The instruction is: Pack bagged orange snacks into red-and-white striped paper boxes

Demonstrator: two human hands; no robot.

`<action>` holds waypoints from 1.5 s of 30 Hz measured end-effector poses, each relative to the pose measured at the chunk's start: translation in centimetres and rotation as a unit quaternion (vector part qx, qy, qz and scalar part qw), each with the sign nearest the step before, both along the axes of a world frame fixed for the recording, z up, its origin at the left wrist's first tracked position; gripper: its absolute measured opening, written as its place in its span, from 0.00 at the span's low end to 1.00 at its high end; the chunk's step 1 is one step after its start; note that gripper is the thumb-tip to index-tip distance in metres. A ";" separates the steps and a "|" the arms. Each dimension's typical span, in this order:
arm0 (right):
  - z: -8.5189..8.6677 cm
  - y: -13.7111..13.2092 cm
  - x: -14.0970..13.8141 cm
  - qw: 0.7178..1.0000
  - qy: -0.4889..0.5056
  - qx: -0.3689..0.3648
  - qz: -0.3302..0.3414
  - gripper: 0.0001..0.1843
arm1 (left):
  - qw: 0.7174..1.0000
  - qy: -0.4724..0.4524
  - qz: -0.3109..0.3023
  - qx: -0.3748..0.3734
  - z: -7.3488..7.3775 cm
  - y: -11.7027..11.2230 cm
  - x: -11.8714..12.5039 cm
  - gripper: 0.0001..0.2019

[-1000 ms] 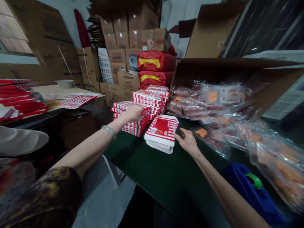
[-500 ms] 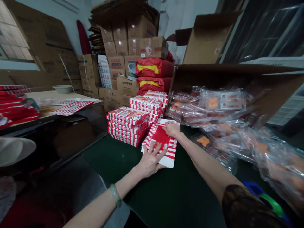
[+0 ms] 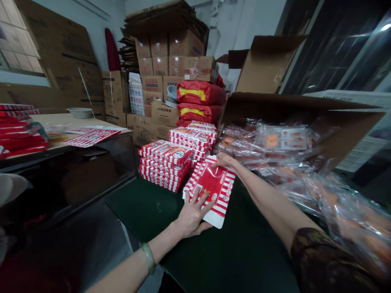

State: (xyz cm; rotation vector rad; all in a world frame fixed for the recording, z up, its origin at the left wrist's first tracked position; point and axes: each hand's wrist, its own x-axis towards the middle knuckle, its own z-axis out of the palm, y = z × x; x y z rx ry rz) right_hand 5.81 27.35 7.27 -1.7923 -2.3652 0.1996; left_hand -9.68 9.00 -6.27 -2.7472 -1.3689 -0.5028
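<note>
A red-and-white striped carton [image 3: 214, 179] with a pale end flap lies tilted between my hands, above the dark green tabletop [image 3: 244, 240]. My left hand [image 3: 194, 215] grips its near left edge, fingers spread over the printed face and thumb underneath. At the far right corner, my right hand [image 3: 225, 160] has its fingers closed on the carton's edge. Just left of it stands a stack of filled striped boxes [image 3: 165, 162], with a second stack [image 3: 195, 136] behind. The undersides of the carton and of my right fingers are hidden.
Clear-wrapped packets with orange pieces [image 3: 284, 138] spill from a large cardboard box [image 3: 305, 101] on the right. Red packages [image 3: 200, 93] and brown cartons [image 3: 171, 67] are piled behind. At left, a wooden table [image 3: 58, 120] bears striped sheets and a bowl [image 3: 80, 112].
The carton's near end has tilted, showing more of its printed face. My right fingers have moved from lying over its far part to its far right corner. The camera view has shifted slightly.
</note>
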 end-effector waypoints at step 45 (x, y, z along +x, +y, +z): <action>-8.2 -29.7 11.2 0.720 0.670 0.012 -0.180 0.22 | 0.600 -0.641 -0.052 -0.476 4.7 -3.0 12.1 0.25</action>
